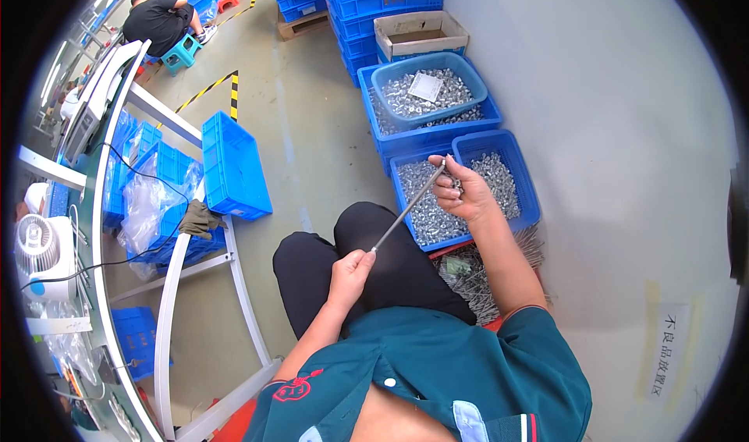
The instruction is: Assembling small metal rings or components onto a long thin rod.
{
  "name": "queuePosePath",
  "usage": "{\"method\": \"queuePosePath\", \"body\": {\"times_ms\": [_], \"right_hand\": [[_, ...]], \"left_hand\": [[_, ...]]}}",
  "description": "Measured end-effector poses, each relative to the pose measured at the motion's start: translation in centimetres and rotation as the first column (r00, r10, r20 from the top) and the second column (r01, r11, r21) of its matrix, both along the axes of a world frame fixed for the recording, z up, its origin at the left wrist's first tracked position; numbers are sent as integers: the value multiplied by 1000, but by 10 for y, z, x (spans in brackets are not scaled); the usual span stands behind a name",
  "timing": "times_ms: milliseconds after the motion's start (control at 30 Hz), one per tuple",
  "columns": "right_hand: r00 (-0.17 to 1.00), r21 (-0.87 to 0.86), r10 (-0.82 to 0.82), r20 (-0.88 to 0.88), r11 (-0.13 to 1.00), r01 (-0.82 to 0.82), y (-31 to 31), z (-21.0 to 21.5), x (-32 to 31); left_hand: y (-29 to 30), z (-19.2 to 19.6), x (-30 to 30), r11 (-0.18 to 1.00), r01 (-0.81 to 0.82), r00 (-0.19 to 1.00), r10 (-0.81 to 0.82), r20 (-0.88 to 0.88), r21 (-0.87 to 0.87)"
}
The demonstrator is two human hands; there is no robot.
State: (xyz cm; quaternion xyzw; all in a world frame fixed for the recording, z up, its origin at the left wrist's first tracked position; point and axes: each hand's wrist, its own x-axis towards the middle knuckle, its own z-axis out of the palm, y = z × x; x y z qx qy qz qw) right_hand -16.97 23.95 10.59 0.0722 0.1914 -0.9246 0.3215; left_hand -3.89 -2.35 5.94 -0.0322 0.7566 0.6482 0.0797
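Observation:
Above my lap runs a thin metal rod [407, 210], slanting up and to the right. My left hand [349, 278] is closed round its lower end. My right hand [466, 192] is at the upper end, thumb and finger pinched there at a small metal piece. Several small metal fittings [457, 183] sit in the curled fingers of that hand. Beneath it stands a blue bin [427, 237] of small silvery fittings, split into two compartments. Many similar rods [477, 290] lie in a pile beside my right thigh, partly hidden by my forearm.
A light blue tub [382, 79] of fittings stands in a larger blue crate, with a cardboard box [421, 35] behind. On the left are a white-framed workbench [168, 317], a glove [200, 219] and a blue crate [234, 169]. Another person [160, 22] sits far left. A wall borders the right.

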Motion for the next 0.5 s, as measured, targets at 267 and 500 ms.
{"method": "queuePosePath", "body": {"times_ms": [267,500], "right_hand": [[976,158,-47,-214,984,82,2,13,0],[914,693,213,-346,715,96,-16,25,9]], "left_hand": [[7,14,0,995,14,997,-21,70,102],[14,16,-7,982,33,992,-54,113,184]]}}
